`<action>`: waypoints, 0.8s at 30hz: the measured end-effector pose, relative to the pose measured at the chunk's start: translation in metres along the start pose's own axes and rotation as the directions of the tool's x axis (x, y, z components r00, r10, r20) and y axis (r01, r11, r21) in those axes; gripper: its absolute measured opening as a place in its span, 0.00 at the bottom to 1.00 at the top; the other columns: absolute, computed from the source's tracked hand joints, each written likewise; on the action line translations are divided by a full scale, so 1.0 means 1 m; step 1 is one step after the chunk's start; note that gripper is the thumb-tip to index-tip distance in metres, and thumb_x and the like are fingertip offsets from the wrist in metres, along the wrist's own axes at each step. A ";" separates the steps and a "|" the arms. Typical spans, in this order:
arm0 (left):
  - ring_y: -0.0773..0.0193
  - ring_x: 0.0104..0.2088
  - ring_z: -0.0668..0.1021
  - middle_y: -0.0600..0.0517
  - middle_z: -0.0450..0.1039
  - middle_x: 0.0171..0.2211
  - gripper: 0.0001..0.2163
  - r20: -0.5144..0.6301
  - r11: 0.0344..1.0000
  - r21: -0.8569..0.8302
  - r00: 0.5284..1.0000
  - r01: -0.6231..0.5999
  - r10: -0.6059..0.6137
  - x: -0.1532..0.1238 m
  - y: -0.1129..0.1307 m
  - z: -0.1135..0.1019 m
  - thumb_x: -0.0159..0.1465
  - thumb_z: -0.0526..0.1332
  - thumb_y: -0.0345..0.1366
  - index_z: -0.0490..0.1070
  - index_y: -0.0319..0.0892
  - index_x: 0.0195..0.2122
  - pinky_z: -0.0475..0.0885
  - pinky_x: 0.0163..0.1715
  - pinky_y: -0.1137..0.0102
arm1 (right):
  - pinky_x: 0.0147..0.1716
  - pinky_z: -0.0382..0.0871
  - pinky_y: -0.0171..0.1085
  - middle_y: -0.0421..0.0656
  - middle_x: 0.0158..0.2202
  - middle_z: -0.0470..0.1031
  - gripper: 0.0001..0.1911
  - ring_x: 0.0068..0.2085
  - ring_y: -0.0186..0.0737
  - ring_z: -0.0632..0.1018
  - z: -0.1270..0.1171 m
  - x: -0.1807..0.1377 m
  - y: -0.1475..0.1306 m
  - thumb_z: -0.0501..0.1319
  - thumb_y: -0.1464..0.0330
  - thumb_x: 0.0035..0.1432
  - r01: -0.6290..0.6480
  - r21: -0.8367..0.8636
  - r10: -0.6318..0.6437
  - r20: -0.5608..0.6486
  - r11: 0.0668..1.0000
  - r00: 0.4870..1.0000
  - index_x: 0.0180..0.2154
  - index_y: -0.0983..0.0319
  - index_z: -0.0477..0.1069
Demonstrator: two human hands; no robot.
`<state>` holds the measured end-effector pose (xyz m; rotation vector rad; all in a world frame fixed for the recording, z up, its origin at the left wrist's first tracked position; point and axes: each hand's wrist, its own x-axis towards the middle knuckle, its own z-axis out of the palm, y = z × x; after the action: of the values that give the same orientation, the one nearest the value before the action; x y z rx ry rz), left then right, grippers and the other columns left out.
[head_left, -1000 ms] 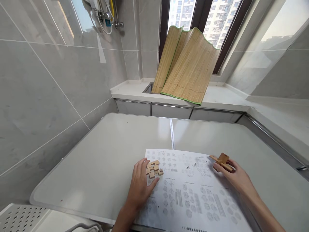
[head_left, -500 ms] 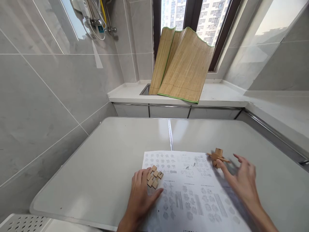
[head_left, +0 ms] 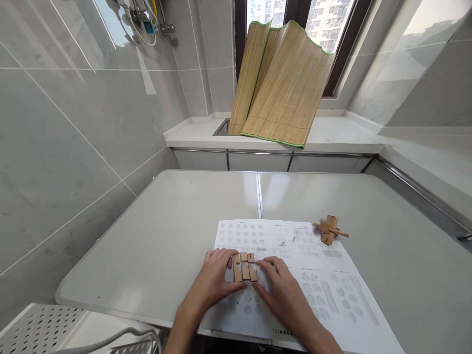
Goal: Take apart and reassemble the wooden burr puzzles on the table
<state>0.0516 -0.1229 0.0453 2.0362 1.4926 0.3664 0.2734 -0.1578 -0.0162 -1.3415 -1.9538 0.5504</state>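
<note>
Several notched wooden puzzle bars (head_left: 244, 266) lie side by side on a printed instruction sheet (head_left: 306, 275) on the grey table (head_left: 165, 231). My left hand (head_left: 213, 280) presses against their left side with its fingers curled. My right hand (head_left: 280, 290) touches their right side with its fingertips. An assembled wooden puzzle cross (head_left: 329, 230) sits alone at the sheet's far right corner, with neither hand near it.
A folded bamboo mat (head_left: 282, 81) leans against the window on a white counter (head_left: 332, 137) behind the table. Tiled walls close in on the left and right. A white perforated rack (head_left: 33, 327) stands at the near left below the table edge.
My right hand let go of the wooden cross and moved left to the bars. The loose bars are now lined up side by side between both hands.
</note>
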 end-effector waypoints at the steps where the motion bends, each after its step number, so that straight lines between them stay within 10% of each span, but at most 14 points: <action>1: 0.50 0.46 0.75 0.50 0.74 0.40 0.26 -0.010 1.000 -0.027 1.000 0.015 -0.015 -0.002 -0.001 -0.001 0.54 0.75 0.40 0.73 0.46 0.54 0.70 0.52 0.56 | 0.44 0.80 0.47 0.49 0.49 0.74 0.15 0.48 0.51 0.79 0.003 0.001 -0.001 0.62 0.69 0.64 0.010 -0.019 -0.011 -0.018 1.000 1.000 0.52 0.55 0.70; 8: 0.55 0.45 0.77 0.51 0.76 0.43 0.31 -0.114 0.933 -0.353 0.985 0.078 -0.126 -0.024 -0.005 0.004 0.58 0.72 0.40 0.67 0.50 0.62 0.72 0.53 0.60 | 0.32 0.73 0.40 0.43 0.35 0.75 0.07 0.34 0.45 0.77 -0.001 -0.003 -0.014 0.62 0.62 0.66 -0.134 0.093 0.140 -0.066 0.987 0.988 0.42 0.56 0.71; 13: 0.60 0.42 0.78 0.52 0.76 0.41 0.31 -0.124 0.822 -0.570 0.987 0.015 -0.104 -0.030 0.003 0.015 0.61 0.71 0.41 0.64 0.50 0.64 0.73 0.52 0.63 | 0.28 0.70 0.36 0.40 0.31 0.74 0.17 0.29 0.41 0.74 -0.017 -0.011 -0.029 0.57 0.51 0.68 -0.360 0.526 0.412 0.021 0.770 0.911 0.44 0.57 0.70; 17: 0.62 0.40 0.77 0.52 0.76 0.41 0.32 -0.104 0.764 -0.644 0.994 -0.040 -0.036 -0.029 0.005 0.025 0.61 0.72 0.38 0.63 0.49 0.64 0.74 0.48 0.65 | 0.33 0.71 0.37 0.41 0.31 0.72 0.19 0.32 0.41 0.74 -0.025 -0.013 -0.036 0.54 0.51 0.71 -0.358 0.668 0.407 0.090 0.652 0.909 0.47 0.58 0.72; 24: 0.59 0.41 0.80 0.52 0.77 0.41 0.32 -0.046 0.735 -0.677 0.999 -0.037 0.008 -0.031 0.006 0.033 0.59 0.73 0.35 0.66 0.49 0.63 0.74 0.47 0.65 | 0.39 0.75 0.38 0.41 0.34 0.77 0.19 0.34 0.41 0.78 -0.021 -0.009 -0.035 0.54 0.54 0.72 -0.313 0.567 0.223 0.224 0.762 0.949 0.55 0.57 0.73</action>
<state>0.0632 -0.1623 0.0263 1.4513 1.1139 0.8341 0.2688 -0.1802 0.0193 -1.1813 -1.4883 1.3186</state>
